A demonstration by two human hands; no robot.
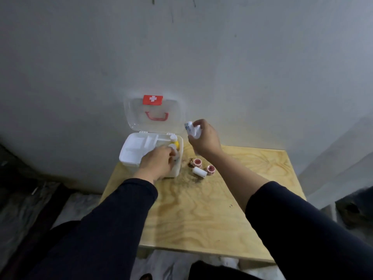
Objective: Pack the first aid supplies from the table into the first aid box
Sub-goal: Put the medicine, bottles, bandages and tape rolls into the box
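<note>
A white first aid box point(129, 156) stands open at the table's far left, its clear lid point(131, 116) with a red cross label leaning on the wall. A yellow bottle point(175, 142) with a white cap stands in the box's right side. My left hand point(156, 163) reaches into the box's near right corner, fingers closed around a small clear bottle point(173, 148). My right hand point(203, 138) is raised to the right of the box, gripping a white tube point(188, 127) with blue print. On the table lie two pink tape rolls point(196, 163) point(211, 169) and a white bandage roll point(199, 172).
The light plywood table point(201, 209) has a dark scuffed patch around the loose rolls. A grey wall point(181, 57) rises directly behind the box. Dark floor and pale covering lie left of and below the table.
</note>
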